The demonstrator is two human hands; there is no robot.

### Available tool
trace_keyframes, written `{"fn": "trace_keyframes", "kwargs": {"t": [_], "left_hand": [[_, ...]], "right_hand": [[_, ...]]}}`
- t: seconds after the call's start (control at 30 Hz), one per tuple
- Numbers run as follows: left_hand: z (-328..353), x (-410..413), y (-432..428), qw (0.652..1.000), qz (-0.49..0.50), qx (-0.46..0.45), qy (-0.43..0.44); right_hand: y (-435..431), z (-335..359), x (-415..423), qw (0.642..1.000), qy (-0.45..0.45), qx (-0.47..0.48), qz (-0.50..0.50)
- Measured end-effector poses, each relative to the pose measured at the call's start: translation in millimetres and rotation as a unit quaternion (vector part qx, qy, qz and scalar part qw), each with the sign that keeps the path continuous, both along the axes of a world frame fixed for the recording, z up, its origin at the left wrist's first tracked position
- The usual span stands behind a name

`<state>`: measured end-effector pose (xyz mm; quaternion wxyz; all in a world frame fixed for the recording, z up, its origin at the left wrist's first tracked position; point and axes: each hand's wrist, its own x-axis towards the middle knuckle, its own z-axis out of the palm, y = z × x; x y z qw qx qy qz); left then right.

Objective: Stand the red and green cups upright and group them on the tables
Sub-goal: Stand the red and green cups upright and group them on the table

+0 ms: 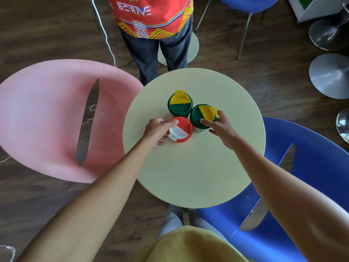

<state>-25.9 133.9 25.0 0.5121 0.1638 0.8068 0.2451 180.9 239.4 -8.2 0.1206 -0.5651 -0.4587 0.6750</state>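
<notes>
Three cups stand upright and close together on the round pale-yellow table (194, 176). The red cup (182, 127) has a red lid with a white flap, and my left hand (156, 132) grips its left side. A green cup with a yellow flap (201, 117) stands to its right, held at the rim by my right hand (220, 127). A second green cup (180, 105) with a yellow flap stands behind them, touched by neither hand.
A pink chair (47, 118) stands left of the table and a blue chair (302, 186) at the right. A person in a red patterned shirt (151, 16) stands just beyond the far edge. Metal stool bases (330, 74) sit at the far right.
</notes>
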Motion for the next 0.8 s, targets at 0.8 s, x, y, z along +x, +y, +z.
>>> {"fn": "trace_keyframes", "kwargs": {"t": [0.8], "left_hand": [[93,45,-3,0.924,-0.162,0.135,0.32]], "right_hand": [[-24,89,30,0.96,-0.073,0.271,-0.021]]}}
